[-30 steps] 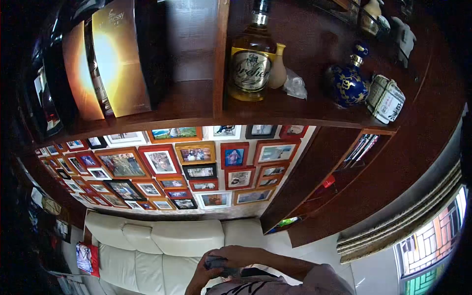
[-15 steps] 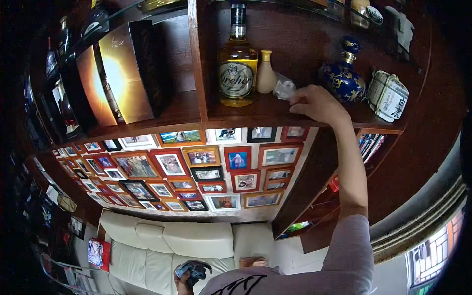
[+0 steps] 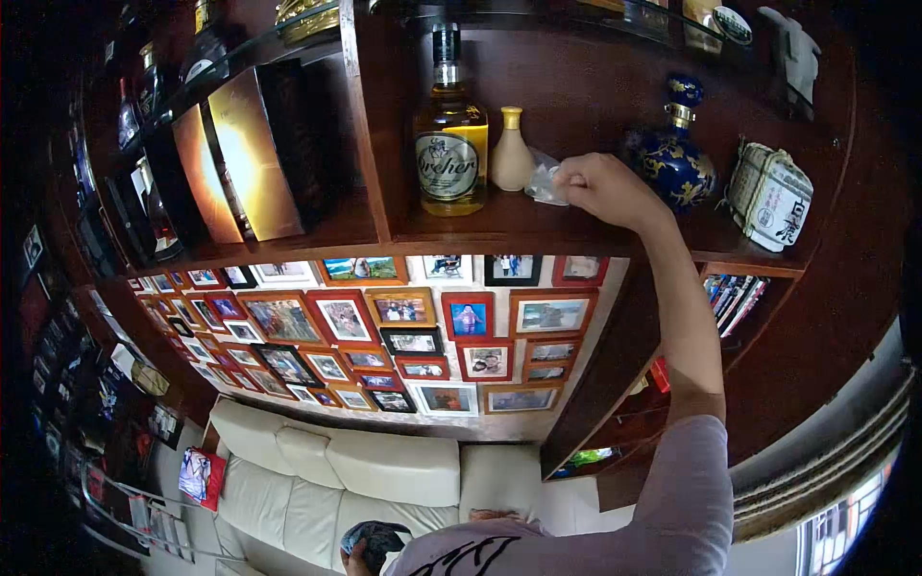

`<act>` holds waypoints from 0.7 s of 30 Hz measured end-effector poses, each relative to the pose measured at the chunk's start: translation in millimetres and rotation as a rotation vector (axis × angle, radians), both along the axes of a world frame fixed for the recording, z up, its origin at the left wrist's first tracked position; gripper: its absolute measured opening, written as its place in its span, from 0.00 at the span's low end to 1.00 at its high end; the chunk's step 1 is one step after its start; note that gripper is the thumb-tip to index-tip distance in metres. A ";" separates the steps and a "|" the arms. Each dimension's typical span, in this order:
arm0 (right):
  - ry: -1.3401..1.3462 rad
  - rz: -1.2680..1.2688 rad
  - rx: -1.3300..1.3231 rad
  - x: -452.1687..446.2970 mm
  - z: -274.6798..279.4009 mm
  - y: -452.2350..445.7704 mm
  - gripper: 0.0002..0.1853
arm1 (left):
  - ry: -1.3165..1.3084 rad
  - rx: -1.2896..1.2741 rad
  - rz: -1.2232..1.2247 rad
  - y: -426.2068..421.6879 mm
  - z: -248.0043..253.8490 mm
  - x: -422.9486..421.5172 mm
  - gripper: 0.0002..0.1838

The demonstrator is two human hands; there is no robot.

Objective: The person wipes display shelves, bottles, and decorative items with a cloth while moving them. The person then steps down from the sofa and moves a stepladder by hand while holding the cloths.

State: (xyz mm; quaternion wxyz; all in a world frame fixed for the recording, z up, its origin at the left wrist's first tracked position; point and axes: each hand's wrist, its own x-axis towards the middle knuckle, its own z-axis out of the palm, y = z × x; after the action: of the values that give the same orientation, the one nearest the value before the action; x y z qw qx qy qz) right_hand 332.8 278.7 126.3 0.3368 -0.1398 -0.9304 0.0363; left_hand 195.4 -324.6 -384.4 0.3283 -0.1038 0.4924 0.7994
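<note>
On the wooden shelf (image 3: 538,228), my right hand (image 3: 607,187) is closed, its thumb and fingertips pinching a small clear, shiny object (image 3: 547,184) that looks like crumpled plastic. Right beside that object stands a beige bottle (image 3: 512,158) with a yellow top, and left of it a tall liquor bottle (image 3: 451,144) of amber liquid. To the right of the hand are a blue bottle with gold pattern (image 3: 677,158) and a white, cord-tied package (image 3: 771,204). Low in the view, my left hand (image 3: 356,559) is wrapped around a dark grey-blue cloth (image 3: 376,538), its fingers partly hidden.
An upright divider (image 3: 363,115) separates this shelf from gold and black boxes (image 3: 245,154) on the left. A glass shelf (image 3: 653,21) runs above. Framed photos (image 3: 375,336) cover the wall below, over a cream sofa (image 3: 384,470). Books (image 3: 732,302) stand lower right.
My right hand has moved slightly left and up, from beside the clear object to pinching it. The camera view has shifted a little. My left hand still holds the cloth.
</note>
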 end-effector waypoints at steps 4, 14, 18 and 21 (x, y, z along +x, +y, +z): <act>-0.314 -0.010 -0.154 -7.3 -5.9 0.2 0.07 | -0.073 -0.025 0.080 -13.7 -41.1 5.4 0.12; -0.228 0.054 -0.177 -1.6 0.8 14.9 0.10 | 0.004 -0.115 0.103 -22.9 -53.5 28.5 0.14; -0.091 0.096 -0.205 -0.5 30.2 32.3 0.11 | -0.019 -0.124 0.122 -25.7 -54.0 33.0 0.14; -0.105 0.067 -0.227 -3.5 49.1 44.7 0.11 | -0.029 -0.132 0.126 -26.8 -55.0 31.8 0.15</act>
State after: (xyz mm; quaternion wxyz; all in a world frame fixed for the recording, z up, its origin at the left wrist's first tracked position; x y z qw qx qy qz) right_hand 329.3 323.5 175.4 0.2684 -0.1477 -0.9408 0.1450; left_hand 227.2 -351.4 -439.4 0.2769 -0.1675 0.5319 0.7825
